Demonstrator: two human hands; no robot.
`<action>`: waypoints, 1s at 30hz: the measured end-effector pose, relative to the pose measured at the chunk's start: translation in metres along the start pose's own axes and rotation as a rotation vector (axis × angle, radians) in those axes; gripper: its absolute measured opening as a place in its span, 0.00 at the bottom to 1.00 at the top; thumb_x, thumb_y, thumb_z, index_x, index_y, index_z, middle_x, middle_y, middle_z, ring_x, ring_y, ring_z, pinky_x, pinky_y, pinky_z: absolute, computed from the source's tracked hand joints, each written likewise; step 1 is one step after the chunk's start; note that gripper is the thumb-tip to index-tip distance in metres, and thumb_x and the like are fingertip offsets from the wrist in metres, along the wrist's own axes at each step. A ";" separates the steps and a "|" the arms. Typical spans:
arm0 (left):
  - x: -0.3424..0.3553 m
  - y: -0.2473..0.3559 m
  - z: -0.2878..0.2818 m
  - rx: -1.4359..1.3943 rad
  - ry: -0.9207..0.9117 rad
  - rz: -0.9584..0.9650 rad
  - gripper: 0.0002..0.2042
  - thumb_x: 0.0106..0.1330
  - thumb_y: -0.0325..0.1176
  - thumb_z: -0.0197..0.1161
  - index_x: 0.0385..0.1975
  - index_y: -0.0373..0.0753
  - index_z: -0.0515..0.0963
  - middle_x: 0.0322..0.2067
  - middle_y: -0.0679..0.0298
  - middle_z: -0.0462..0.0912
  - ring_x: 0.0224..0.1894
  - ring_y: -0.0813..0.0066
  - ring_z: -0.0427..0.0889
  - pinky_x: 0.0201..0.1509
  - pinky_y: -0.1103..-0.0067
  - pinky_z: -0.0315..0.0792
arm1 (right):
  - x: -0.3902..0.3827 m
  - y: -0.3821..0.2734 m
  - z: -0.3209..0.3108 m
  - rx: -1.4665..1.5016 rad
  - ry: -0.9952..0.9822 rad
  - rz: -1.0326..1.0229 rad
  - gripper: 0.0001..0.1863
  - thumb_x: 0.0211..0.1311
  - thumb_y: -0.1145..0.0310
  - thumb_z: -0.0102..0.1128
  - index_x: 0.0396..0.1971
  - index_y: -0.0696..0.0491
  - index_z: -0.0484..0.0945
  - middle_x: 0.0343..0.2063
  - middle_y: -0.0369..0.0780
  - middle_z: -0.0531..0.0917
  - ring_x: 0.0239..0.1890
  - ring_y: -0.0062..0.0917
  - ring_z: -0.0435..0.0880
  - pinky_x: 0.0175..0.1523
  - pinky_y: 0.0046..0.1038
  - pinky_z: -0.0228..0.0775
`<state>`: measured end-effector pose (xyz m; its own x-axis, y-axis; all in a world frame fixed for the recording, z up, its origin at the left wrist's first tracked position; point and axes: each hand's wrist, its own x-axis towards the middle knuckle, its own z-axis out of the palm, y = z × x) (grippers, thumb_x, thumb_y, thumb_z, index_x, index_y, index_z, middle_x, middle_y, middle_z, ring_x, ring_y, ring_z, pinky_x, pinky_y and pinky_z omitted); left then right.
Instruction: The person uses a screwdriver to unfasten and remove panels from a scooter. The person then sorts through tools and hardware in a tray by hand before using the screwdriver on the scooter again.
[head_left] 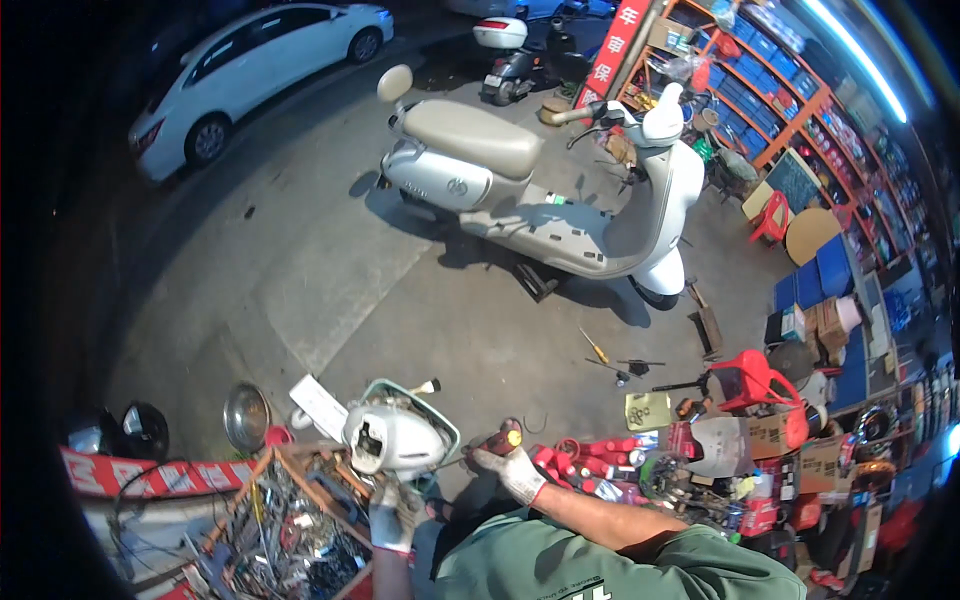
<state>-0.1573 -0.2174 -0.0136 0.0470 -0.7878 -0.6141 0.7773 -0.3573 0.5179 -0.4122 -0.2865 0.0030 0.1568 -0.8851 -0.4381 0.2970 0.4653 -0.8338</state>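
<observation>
In front of me, a white rounded scooter part (pixel 396 441) with a dark opening on its left rests over a pale green basin (pixel 440 408). My left hand (pixel 396 512), in a whitish work glove, is just below this part; its fingers look curled, and what they hold, if anything, is hidden. Off to the right of the basin is my right hand (pixel 517 474), gloved too. It looks closed on a dark tool with a yellow-and-red end (pixel 507 437), too small to name. A brush (pixel 428 386) lies at the basin's far edge.
A wooden tray of loose tools and hardware (pixel 290 520) stands at my lower left, near a metal bowl (pixel 246 417). Red bottles (pixel 600 457) crowd the right, beside a red stool (pixel 757 383). Farther off stands a cream-and-white scooter (pixel 560 220). A screwdriver (pixel 594 345) lies on the floor.
</observation>
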 end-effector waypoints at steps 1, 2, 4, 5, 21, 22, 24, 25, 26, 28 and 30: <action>0.000 -0.005 0.028 0.011 0.029 -0.011 0.08 0.71 0.36 0.64 0.43 0.42 0.77 0.32 0.67 0.82 0.29 0.74 0.81 0.33 0.75 0.78 | 0.010 -0.017 -0.006 -0.090 -0.004 0.028 0.12 0.66 0.69 0.67 0.45 0.58 0.80 0.37 0.38 0.86 0.39 0.24 0.85 0.47 0.28 0.77; 0.001 -0.009 0.052 0.022 0.058 -0.022 0.06 0.71 0.36 0.64 0.42 0.44 0.78 0.32 0.69 0.82 0.29 0.74 0.82 0.34 0.73 0.79 | 0.016 -0.033 -0.013 -0.157 -0.005 0.062 0.11 0.66 0.66 0.68 0.43 0.56 0.82 0.34 0.31 0.82 0.39 0.15 0.79 0.47 0.24 0.73; 0.042 -0.048 0.022 -0.006 0.260 -0.067 0.07 0.70 0.40 0.63 0.37 0.46 0.76 0.25 0.70 0.78 0.25 0.75 0.75 0.28 0.77 0.70 | 0.021 -0.095 -0.016 -0.500 -0.092 0.175 0.15 0.67 0.61 0.66 0.46 0.56 0.80 0.36 0.34 0.85 0.41 0.20 0.82 0.49 0.27 0.73; 0.061 -0.057 0.037 -0.004 0.228 -0.056 0.07 0.71 0.40 0.62 0.36 0.46 0.76 0.25 0.70 0.77 0.24 0.75 0.75 0.27 0.77 0.70 | 0.036 -0.088 -0.038 -0.587 -0.119 -0.049 0.19 0.67 0.57 0.64 0.49 0.54 0.79 0.40 0.43 0.86 0.44 0.30 0.85 0.52 0.32 0.74; 0.217 -0.154 0.380 0.766 -0.391 -0.354 0.07 0.72 0.28 0.57 0.45 0.35 0.75 0.32 0.59 0.81 0.30 0.71 0.81 0.36 0.77 0.78 | 0.034 -0.182 -0.328 -0.619 0.702 -0.272 0.18 0.54 0.67 0.65 0.46 0.52 0.79 0.45 0.46 0.82 0.50 0.43 0.82 0.57 0.37 0.74; 0.226 -0.164 0.397 0.774 -0.403 -0.363 0.07 0.72 0.29 0.57 0.46 0.35 0.75 0.33 0.59 0.82 0.30 0.71 0.81 0.36 0.77 0.79 | 0.028 -0.181 -0.339 -0.591 0.759 -0.265 0.18 0.54 0.66 0.65 0.46 0.52 0.79 0.45 0.46 0.82 0.50 0.43 0.82 0.57 0.38 0.74; 0.243 -0.183 0.429 0.826 -0.415 -0.391 0.09 0.72 0.29 0.58 0.48 0.35 0.75 0.35 0.60 0.82 0.32 0.72 0.81 0.38 0.77 0.79 | 0.022 -0.176 -0.362 -0.627 0.879 -0.235 0.18 0.53 0.66 0.68 0.44 0.52 0.80 0.42 0.46 0.83 0.48 0.44 0.82 0.55 0.38 0.74; 0.247 -0.195 0.449 0.842 -0.431 -0.420 0.09 0.72 0.29 0.58 0.49 0.35 0.75 0.35 0.59 0.82 0.32 0.72 0.82 0.39 0.77 0.79 | 0.019 -0.170 -0.374 -0.581 0.928 -0.255 0.18 0.52 0.67 0.69 0.44 0.53 0.80 0.41 0.47 0.83 0.47 0.45 0.82 0.54 0.38 0.75; 0.251 -0.207 0.468 0.857 -0.445 -0.449 0.09 0.72 0.28 0.58 0.49 0.35 0.75 0.36 0.59 0.83 0.33 0.72 0.82 0.39 0.77 0.79 | 0.016 -0.165 -0.387 -0.536 0.975 -0.275 0.18 0.51 0.69 0.70 0.44 0.53 0.80 0.41 0.47 0.83 0.46 0.45 0.82 0.54 0.39 0.75; 0.260 -0.234 0.502 0.892 -0.511 -0.502 0.09 0.72 0.29 0.59 0.48 0.34 0.75 0.36 0.59 0.83 0.33 0.72 0.81 0.40 0.77 0.78 | 0.017 -0.161 -0.412 -0.251 1.062 -0.174 0.17 0.52 0.71 0.71 0.43 0.54 0.80 0.40 0.47 0.83 0.43 0.42 0.85 0.50 0.35 0.78; 0.268 -0.259 0.538 0.965 -0.537 -0.557 0.06 0.72 0.27 0.57 0.46 0.35 0.75 0.36 0.61 0.80 0.32 0.74 0.79 0.39 0.78 0.76 | 0.016 -0.172 -0.434 -0.126 1.213 -0.214 0.18 0.52 0.70 0.72 0.44 0.54 0.79 0.39 0.46 0.84 0.44 0.39 0.86 0.50 0.33 0.78</action>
<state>-0.6836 -0.6058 0.0085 -0.5822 -0.4348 -0.6870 -0.1822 -0.7537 0.6314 -0.8691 -0.3810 -0.0061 -0.8772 -0.4030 -0.2611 0.1062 0.3676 -0.9239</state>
